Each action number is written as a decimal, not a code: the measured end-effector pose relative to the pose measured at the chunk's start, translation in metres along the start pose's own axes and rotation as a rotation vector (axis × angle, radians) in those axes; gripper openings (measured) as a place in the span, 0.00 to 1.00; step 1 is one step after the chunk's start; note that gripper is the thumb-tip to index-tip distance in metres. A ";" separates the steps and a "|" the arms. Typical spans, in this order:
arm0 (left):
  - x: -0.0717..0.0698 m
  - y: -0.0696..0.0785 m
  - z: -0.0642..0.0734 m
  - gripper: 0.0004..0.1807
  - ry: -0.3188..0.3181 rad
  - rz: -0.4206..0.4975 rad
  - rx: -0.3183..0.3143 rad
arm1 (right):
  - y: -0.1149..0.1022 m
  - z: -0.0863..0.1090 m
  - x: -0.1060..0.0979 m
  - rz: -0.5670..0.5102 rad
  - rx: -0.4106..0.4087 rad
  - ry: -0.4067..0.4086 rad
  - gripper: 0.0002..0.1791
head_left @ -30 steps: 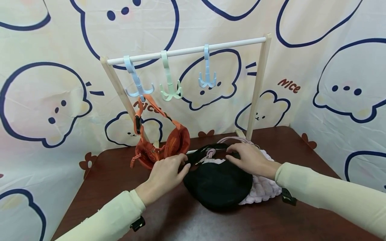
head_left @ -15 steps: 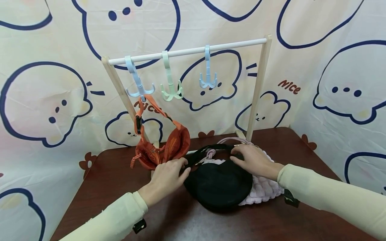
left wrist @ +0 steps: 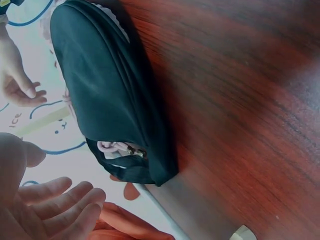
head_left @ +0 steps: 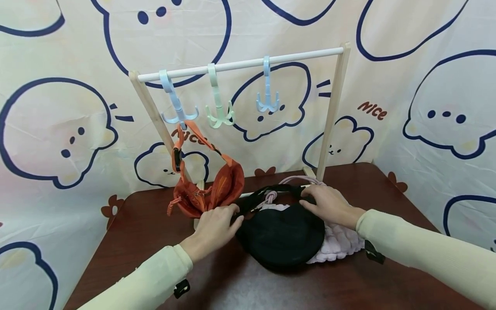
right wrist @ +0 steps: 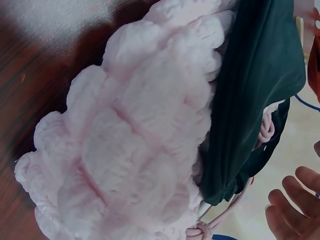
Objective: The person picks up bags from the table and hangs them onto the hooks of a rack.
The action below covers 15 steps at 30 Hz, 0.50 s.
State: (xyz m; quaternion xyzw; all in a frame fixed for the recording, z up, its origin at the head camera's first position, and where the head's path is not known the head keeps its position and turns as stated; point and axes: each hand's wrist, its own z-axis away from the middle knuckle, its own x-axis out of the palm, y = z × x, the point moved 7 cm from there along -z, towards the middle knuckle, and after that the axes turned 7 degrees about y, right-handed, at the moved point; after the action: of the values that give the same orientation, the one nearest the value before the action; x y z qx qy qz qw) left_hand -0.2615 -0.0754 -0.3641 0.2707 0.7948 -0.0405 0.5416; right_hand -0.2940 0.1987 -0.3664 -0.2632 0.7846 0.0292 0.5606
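- The black bag (head_left: 280, 239) sat on the dark reddish-brown table (head_left: 271, 290), roughly at five o'clock from the middle of the person's view.
- It looked smooth and soft, plump and rounded along the bottom, with a matching strap (head_left: 286, 188) arching over its top at twelve o'clock.
- A puffy, pale pink bag (head_left: 341, 245) lay against its far side and poked out at three to four o'clock; its knotted cord (head_left: 270, 197) showed through the gap under that strap.
- The left hand (head_left: 213, 227) hovered at nine o'clock from the black bag, its forearm coming in from seven; the fingers were loosely bent and gripped nothing I could see.
- The right hand (head_left: 327, 204) was at two o'clock, its forearm coming in from four; its fingers were relaxed too, pointing toward ten, with nothing in their grasp.
- At ten o'clock from the black bag, an orange bag (head_left: 229, 185) hung from a blue hook (head_left: 178, 110).
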 end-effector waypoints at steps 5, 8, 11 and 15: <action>0.006 -0.005 -0.001 0.13 -0.022 0.015 -0.022 | 0.006 -0.003 0.003 -0.007 0.016 -0.013 0.14; 0.009 -0.005 -0.001 0.14 -0.030 0.018 -0.020 | 0.009 -0.004 0.004 -0.012 0.034 -0.032 0.15; 0.014 -0.004 -0.002 0.16 -0.040 0.014 -0.012 | 0.012 -0.005 0.006 -0.009 0.046 -0.049 0.16; 0.021 -0.004 -0.002 0.18 -0.058 0.002 -0.005 | 0.015 -0.007 0.009 -0.008 0.048 -0.060 0.18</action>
State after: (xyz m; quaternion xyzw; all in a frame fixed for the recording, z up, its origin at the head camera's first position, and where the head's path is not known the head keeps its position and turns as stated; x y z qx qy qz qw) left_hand -0.2705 -0.0702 -0.3829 0.2689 0.7786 -0.0457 0.5651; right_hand -0.3085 0.2058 -0.3757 -0.2517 0.7668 0.0160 0.5903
